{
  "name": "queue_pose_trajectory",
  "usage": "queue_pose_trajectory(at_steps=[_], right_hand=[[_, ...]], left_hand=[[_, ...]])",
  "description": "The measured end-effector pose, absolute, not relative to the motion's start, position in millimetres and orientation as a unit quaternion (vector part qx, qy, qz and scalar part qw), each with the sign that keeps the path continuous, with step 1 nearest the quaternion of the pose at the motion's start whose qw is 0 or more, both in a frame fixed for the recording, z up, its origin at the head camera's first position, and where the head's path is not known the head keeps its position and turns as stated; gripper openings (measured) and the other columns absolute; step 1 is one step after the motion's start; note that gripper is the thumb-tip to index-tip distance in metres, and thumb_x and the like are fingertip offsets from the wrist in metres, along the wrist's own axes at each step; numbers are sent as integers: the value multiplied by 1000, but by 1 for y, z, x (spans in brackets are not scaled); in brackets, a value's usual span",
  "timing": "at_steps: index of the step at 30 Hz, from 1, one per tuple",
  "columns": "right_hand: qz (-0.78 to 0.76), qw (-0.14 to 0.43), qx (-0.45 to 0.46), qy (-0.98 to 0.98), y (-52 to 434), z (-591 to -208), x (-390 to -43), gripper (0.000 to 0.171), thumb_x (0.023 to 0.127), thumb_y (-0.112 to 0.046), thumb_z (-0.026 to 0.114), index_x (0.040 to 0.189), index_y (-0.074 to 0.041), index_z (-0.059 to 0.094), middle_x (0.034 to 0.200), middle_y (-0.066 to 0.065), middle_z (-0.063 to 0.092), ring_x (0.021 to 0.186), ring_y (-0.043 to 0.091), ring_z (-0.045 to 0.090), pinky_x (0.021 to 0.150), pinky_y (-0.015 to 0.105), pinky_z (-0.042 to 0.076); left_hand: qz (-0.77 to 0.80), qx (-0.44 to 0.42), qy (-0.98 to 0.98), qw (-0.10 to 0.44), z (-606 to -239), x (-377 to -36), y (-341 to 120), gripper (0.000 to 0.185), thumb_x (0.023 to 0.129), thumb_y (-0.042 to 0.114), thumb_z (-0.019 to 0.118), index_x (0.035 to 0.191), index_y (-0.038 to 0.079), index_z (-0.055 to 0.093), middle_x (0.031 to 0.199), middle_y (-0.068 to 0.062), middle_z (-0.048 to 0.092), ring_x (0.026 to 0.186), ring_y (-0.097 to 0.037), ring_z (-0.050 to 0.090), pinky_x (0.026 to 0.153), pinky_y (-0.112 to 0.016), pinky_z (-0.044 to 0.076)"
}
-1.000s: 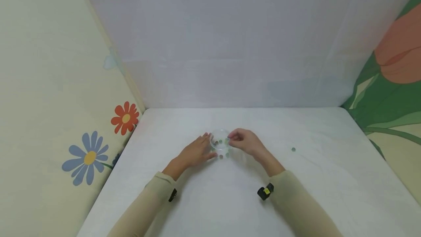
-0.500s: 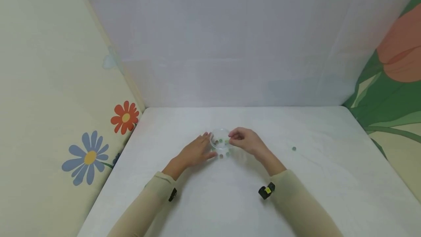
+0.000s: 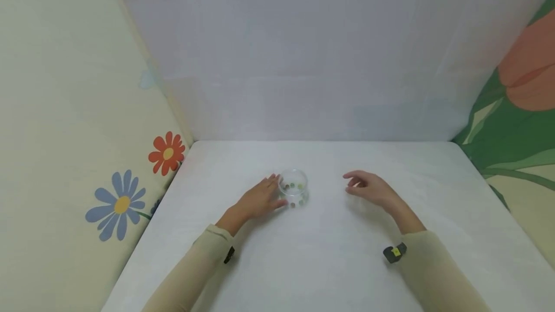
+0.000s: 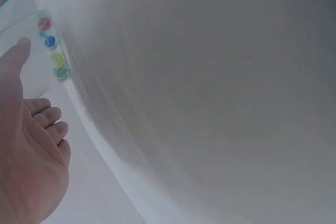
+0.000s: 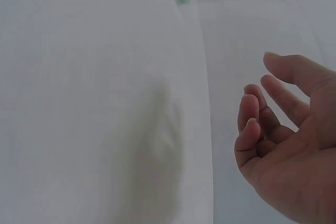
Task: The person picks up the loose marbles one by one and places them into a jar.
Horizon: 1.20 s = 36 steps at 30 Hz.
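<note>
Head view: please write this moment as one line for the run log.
left hand: fingers touch clear dish | right hand: empty, apart from dish | marbles: in dish | surface: white table

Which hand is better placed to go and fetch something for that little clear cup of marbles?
The right, I would say. The right hand hovers open and empty, well apart from the clear cup. The left hand lies against the cup's side, so it seems busy steadying it.

Cloth-draped tabletop (image 3: 321, 254) booth, floral backdrop (image 3: 125, 196)
</note>
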State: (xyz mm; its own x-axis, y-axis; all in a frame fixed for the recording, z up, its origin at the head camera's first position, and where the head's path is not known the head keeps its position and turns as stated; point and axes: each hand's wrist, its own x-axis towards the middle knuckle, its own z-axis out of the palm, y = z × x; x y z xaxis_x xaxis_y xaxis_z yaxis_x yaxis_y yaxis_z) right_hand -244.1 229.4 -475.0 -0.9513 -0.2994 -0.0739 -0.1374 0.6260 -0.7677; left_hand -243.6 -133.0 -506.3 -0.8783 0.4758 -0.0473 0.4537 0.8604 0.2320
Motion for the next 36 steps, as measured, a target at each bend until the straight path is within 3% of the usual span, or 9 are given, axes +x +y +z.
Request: queue_pose_trajectory(at_steps=[13, 22, 36], right_hand=[[-407, 98, -90, 903, 280, -488, -240, 47, 98, -25, 69, 140, -7, 57, 119, 15, 65, 107, 28, 60, 78, 31, 51], [-375, 127, -90, 914, 311, -490, -238, 49, 100, -27, 65, 144, -8, 54, 126, 18, 60, 112, 32, 59, 85, 41, 55], [-345, 148, -58, 925, 337, -506, -244, 45, 95, -20, 70, 135, -1, 59, 118, 18, 62, 109, 34, 57, 91, 50, 51]], left_hand=[[118, 232, 964, 59, -506, -241, -136, 87, 100, 59, 53, 159, 1, 25, 164, -20, 25, 153, -32, 23, 126, -45, 20], [120, 241, 961, 58, -508, -244, -133, 87, 100, 61, 51, 159, 2, 25, 165, -19, 24, 153, -32, 23, 126, -46, 20], [114, 239, 963, 57, -508, -245, -134, 87, 100, 61, 49, 160, 4, 23, 165, -19, 24, 153, -32, 23, 126, -45, 22]])
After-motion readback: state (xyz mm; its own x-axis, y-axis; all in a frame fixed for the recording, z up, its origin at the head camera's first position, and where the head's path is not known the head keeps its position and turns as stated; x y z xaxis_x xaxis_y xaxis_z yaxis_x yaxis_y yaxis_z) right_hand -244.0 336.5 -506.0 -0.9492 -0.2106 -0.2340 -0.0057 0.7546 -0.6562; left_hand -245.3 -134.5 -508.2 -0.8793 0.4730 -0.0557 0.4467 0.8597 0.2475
